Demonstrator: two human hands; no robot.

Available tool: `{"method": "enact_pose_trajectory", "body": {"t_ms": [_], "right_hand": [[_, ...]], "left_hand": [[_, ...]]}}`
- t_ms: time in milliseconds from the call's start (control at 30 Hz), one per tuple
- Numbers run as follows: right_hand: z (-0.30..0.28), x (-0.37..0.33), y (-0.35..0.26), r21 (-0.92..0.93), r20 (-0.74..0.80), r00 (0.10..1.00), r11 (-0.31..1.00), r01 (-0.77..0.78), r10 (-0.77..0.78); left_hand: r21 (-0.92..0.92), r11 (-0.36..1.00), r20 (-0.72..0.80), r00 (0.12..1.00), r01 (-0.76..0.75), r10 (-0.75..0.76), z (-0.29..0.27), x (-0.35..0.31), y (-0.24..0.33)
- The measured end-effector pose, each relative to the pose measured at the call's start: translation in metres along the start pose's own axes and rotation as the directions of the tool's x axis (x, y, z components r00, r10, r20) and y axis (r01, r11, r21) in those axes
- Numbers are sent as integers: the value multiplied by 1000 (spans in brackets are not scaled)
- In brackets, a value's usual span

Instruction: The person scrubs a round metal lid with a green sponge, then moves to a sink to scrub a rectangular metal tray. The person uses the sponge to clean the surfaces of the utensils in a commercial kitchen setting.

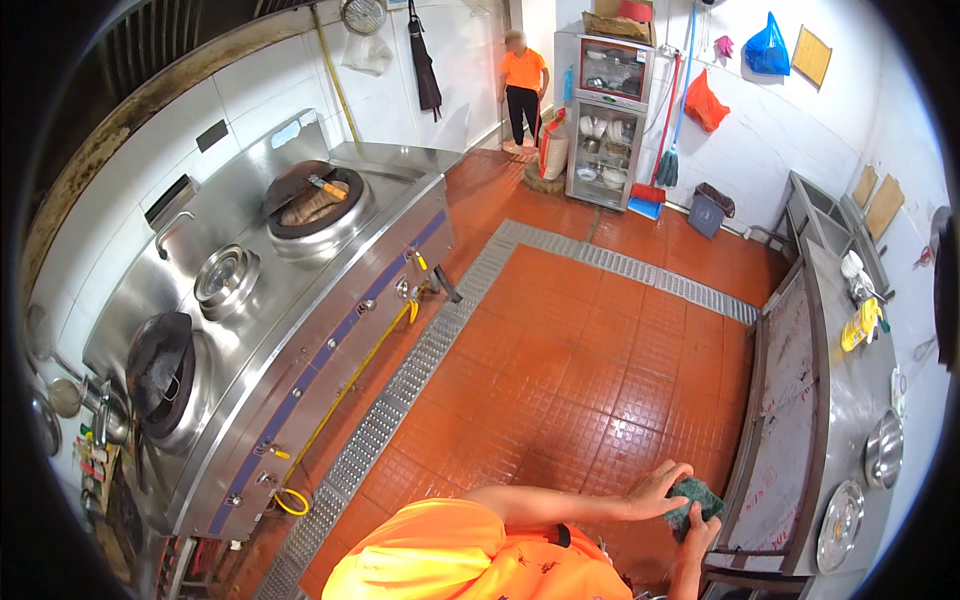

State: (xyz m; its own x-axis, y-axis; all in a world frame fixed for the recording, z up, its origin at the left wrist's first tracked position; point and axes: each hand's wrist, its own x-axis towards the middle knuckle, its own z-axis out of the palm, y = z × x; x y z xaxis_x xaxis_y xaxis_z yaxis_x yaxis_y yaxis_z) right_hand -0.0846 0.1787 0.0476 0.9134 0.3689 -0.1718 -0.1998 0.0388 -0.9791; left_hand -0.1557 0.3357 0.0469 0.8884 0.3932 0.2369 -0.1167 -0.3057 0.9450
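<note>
A dark green scouring pad (699,496) is between my two hands, above the red tiled floor and beside the right-hand counter. My left hand (655,492) reaches across from the left, its fingers curled onto the pad's left edge. From below, my right hand (698,532) grips the pad's lower edge, with the thumb and fingers pressed to it. Part of the pad is hidden behind the fingers. Near my right hand, on the steel counter (845,410), are a round metal tray (841,525) and a steel bowl (885,450).
Along the left runs a steel stove (300,340) with woks (160,370) and a yellow hose (345,385). A drain grate (400,390) crosses the floor. Behind stand a dish cabinet (605,150), a broom (650,185), a bin (706,215) and another person (523,80). A yellow bottle (860,325) is on the counter.
</note>
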Motion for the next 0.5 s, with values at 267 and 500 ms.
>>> {"method": "enact_pose_trajectory", "body": {"t_ms": [267, 500], "right_hand": [[-16, -18, 15, -40, -51, 997, 997, 62, -64], [-42, -40, 17, -177, -97, 990, 981, 80, -99]], "left_hand": [[-5, 999, 80, 996, 48, -47, 9, -7, 5], [-38, 997, 148, 987, 74, -68, 47, -10, 5]]}}
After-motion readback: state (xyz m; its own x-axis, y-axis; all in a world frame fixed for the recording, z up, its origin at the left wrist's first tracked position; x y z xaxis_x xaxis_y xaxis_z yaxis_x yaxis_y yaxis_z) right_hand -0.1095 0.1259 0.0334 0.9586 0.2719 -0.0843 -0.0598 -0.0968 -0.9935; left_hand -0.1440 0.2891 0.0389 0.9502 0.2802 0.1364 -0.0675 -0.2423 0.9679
